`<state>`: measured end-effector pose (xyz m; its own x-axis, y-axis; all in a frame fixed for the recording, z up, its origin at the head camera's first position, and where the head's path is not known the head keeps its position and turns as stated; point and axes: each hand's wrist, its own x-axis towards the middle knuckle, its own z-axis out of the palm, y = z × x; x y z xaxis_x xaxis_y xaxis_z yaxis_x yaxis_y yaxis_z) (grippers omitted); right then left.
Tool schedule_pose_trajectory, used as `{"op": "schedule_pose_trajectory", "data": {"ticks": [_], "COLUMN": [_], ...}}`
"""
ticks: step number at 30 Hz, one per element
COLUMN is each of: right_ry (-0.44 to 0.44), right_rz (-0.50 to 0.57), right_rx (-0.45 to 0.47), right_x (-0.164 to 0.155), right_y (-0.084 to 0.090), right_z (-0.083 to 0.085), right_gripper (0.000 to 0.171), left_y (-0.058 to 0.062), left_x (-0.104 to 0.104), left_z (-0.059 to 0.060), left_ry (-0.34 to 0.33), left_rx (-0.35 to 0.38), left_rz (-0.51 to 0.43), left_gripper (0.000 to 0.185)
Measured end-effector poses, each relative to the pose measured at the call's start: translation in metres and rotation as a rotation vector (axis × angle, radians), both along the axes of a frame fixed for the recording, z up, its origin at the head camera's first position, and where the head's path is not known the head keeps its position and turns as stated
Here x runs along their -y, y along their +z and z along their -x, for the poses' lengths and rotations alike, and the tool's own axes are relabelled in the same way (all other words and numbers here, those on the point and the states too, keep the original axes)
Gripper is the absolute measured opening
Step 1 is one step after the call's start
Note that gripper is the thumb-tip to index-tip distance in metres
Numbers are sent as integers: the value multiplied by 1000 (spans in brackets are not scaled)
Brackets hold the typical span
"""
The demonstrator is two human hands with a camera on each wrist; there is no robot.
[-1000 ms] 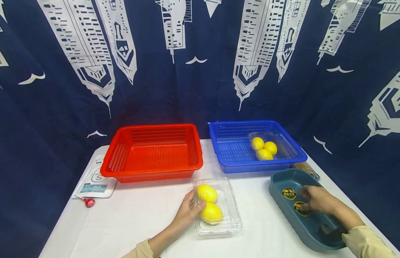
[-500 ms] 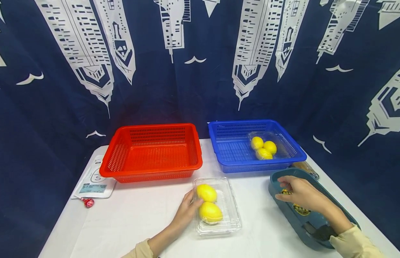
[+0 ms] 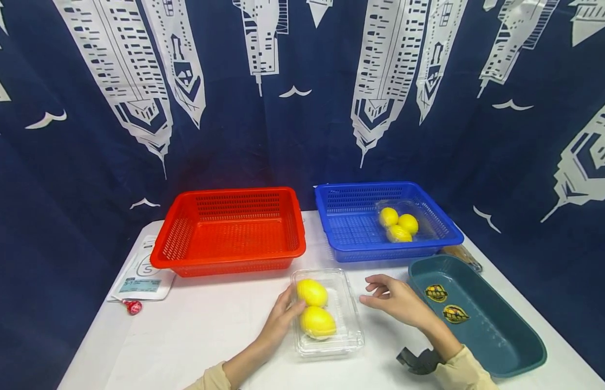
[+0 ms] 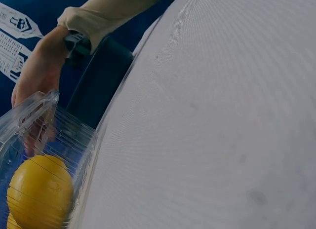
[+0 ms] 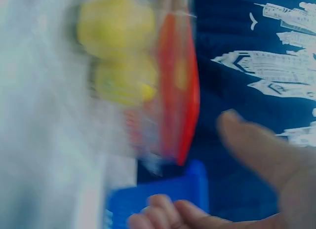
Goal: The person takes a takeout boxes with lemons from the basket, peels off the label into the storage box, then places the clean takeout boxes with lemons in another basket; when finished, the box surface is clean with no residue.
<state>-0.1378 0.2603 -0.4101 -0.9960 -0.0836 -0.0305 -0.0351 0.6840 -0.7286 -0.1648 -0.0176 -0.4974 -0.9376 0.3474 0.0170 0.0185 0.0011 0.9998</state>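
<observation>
A clear plastic clamshell box (image 3: 347, 319) lies on the white table with two lemons (image 3: 318, 322) along its left side. My left hand (image 3: 278, 323) holds the box by its left edge, thumb on the lid beside the lemons. Just right of the box, in the head view, my right hand (image 3: 398, 301) hovers with fingers loosely bent and nothing visible in them. In the right wrist view its thumb (image 5: 256, 147) stands well apart from the fingers. A teal tray (image 3: 502, 336) at the right has two black-and-gold stickers (image 3: 436, 293) inside.
A red basket (image 3: 229, 265) stands at the back left. In the blue basket (image 3: 360, 253) at the back right sits another clear box with three lemons (image 3: 398, 233). A white pouch (image 3: 146, 281) and a red lollipop (image 3: 134, 307) lie at the left edge.
My right hand has risen out of the teal tray and moved left to beside the box. My left hand and the box have stayed in place.
</observation>
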Motion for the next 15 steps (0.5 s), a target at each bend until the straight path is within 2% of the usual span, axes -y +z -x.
{"op": "schedule_pose_trajectory", "data": {"ticks": [4, 9, 15], "right_ry": [-25, -39, 50], "right_rz": [126, 251, 361], "right_rx": [58, 134, 243], "right_x": [11, 21, 26], "right_y": [-22, -36, -41], "right_z": [6, 9, 10], "right_gripper": [66, 68, 73], "left_y": [1, 2, 3], "left_x": [-1, 0, 2], "left_z": [0, 0, 0], "left_ry": [-20, -30, -35], "left_rx": [24, 36, 49], "left_rz": [-14, -27, -20], "left_gripper": [75, 73, 72]}}
